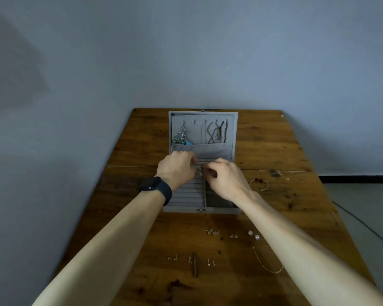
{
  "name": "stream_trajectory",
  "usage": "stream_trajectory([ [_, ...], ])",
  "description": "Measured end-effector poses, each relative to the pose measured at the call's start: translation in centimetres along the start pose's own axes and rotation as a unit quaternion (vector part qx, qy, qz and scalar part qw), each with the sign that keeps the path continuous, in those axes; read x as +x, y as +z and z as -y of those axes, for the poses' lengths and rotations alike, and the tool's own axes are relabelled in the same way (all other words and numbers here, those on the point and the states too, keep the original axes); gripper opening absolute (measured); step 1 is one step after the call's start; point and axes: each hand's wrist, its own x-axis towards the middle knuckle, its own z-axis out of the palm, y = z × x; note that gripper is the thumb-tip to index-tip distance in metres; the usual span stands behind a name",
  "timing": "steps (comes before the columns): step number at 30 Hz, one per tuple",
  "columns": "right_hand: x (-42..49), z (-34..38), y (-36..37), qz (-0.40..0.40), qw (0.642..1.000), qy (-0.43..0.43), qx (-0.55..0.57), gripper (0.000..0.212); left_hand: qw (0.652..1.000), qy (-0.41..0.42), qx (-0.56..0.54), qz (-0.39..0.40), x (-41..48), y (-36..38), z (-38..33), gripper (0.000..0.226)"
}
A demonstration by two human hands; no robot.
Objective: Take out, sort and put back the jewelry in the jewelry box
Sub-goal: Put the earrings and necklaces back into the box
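Left hand (177,167) and right hand (224,178) huddle over ring slots (186,195) in the open grey velvet jewelry box (181,209). Fingers curled in on both, can't tell if anything's pinched.

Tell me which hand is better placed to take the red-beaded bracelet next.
Likely the right hand: the bracelet lies on the table beside it; the left hand would need to cross over.

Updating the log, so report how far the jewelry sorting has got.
Done: necklaces hang in the box lid, and two rings sit in the ring slots. In hand: the left hand and right hand work at those slots; what their fingers hold is too small to tell. Left: a bracelet, pearl earrings, small studs and a gold chain lie on the table.
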Motion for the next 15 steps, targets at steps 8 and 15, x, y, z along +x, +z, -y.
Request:
stream_trajectory([
  [8, -10.9, 0.7, -1.4, -0.046, 0.992, 0.025, 0.111, 0.024, 0.988, 0.023, -0.132, -0.071, -10.8, 1.4, 0.3, 0.022],
  [15, -18.1, 0.3, 1.1, -0.054, 0.994, 0.058, 0.071, 0.022, 0.983, 0.026, -0.179, -0.034, -16.5, 5.7, -0.7, 0.024],
])
